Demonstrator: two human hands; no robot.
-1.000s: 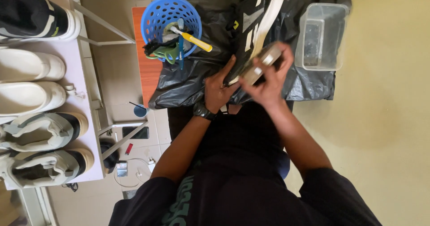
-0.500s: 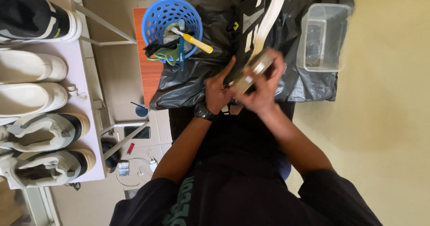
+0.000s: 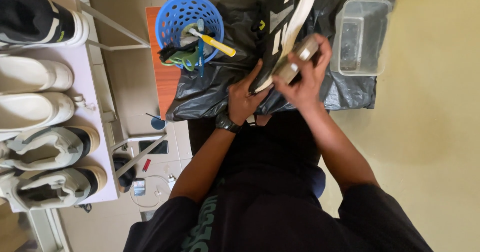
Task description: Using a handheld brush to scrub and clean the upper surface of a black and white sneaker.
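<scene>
1. Our left hand was curled round the heel end of the black sneaker, nearest our body, prob. to steady it.
2. Our right hand was closed on a grey-brown block, likely a brush, pressed to the sneaker's white sole edge just right of the left hand.
3. The sneaker lay on its side on a black plastic sheet, prob. there to catch dirt.
4. Left of the sneaker, a blue basket held a yellow toothbrush & other tools, within reach.
5. Right of the sneaker sat a clear tub.
6. Well left of the sneaker, pale shoes lined a white shelf.
</scene>
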